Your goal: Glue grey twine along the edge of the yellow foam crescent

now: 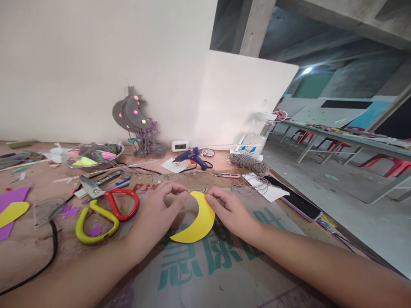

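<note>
A yellow crescent [203, 222] is at the middle of the work surface, over a plastic sheet with green lettering [183, 267]. My right hand [233, 214] pinches the crescent's right edge near its upper end between thumb and fingers. To the left of the crescent is my left hand [160, 209], its fingers curved and the thumb apart from them, with nothing held. A gap separates it from the yellow piece. Scissors [94, 190] with one red and one yellow-green handle lie left of my left hand.
Behind the hands are a blue glue gun [192, 158], a small white clock [180, 146] and grey yarn [248, 162]. A phone [293, 199] lies right. Grey moon ornaments [135, 115] stand near the wall; a bowl [120, 149] and purple sheet [16, 196] are left.
</note>
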A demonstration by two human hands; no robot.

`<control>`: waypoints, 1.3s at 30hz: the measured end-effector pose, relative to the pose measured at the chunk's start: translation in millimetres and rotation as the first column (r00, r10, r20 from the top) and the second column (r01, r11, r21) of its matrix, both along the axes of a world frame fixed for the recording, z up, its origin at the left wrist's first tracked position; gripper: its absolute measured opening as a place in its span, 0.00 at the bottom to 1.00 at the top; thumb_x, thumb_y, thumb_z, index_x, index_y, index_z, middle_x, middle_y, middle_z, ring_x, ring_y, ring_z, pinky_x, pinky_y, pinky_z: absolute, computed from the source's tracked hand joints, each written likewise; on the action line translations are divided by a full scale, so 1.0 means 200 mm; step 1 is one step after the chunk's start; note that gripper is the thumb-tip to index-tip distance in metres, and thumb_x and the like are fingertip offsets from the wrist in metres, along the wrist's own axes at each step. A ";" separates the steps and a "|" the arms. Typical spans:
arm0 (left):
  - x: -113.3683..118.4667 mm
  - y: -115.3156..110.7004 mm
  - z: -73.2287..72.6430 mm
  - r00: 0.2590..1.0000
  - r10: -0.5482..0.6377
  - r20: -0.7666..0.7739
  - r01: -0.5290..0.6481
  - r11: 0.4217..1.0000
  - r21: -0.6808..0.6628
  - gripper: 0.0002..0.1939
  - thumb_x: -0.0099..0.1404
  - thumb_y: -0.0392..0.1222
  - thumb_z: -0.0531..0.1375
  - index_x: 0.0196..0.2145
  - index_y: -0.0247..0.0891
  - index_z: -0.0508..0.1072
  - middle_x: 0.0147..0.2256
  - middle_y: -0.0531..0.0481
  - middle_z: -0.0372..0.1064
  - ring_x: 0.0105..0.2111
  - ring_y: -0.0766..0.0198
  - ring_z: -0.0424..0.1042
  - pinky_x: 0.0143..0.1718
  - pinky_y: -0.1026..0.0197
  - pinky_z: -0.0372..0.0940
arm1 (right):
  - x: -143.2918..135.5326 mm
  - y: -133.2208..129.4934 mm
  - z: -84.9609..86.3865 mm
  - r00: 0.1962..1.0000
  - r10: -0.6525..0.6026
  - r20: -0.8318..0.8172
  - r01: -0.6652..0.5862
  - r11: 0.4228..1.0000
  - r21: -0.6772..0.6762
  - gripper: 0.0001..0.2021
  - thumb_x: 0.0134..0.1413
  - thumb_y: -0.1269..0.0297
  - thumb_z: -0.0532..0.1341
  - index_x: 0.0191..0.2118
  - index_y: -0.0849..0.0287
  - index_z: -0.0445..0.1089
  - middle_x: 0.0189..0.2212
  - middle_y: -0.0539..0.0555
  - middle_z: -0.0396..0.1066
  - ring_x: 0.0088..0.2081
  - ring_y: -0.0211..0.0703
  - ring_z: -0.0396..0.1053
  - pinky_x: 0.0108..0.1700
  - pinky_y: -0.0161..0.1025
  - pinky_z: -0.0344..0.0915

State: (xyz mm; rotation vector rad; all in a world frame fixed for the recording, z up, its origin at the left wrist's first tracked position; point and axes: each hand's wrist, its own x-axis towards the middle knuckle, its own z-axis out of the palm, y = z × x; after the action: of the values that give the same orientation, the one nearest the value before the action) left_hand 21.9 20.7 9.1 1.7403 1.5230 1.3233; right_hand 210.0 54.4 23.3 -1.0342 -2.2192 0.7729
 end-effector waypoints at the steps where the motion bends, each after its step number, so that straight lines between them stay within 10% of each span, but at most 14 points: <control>1: 0.00 0.00 0.00 1.000 0.009 -0.003 -0.009 1.000 0.004 0.08 0.60 0.46 0.55 0.33 0.42 0.70 0.36 0.55 0.68 0.40 0.64 0.65 0.43 0.60 0.59 | 0.00 0.00 0.00 1.000 0.001 0.000 -0.001 1.000 -0.001 0.13 0.60 0.61 0.47 0.28 0.60 0.61 0.24 0.48 0.61 0.28 0.35 0.59 0.31 0.33 0.55; 39: 0.01 -0.02 0.02 0.996 -0.035 -0.087 0.033 0.999 -0.023 0.09 0.61 0.45 0.52 0.29 0.40 0.69 0.32 0.52 0.69 0.36 0.61 0.67 0.40 0.58 0.60 | 0.01 0.00 -0.01 0.996 -0.019 -0.082 0.021 1.000 0.015 0.11 0.60 0.60 0.49 0.32 0.59 0.61 0.25 0.49 0.62 0.28 0.35 0.59 0.30 0.32 0.57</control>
State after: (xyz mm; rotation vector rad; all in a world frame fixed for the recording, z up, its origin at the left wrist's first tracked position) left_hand 23.4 17.5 13.9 1.8236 1.5422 1.2241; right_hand 211.7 53.5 22.1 -0.9979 -2.1394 0.7738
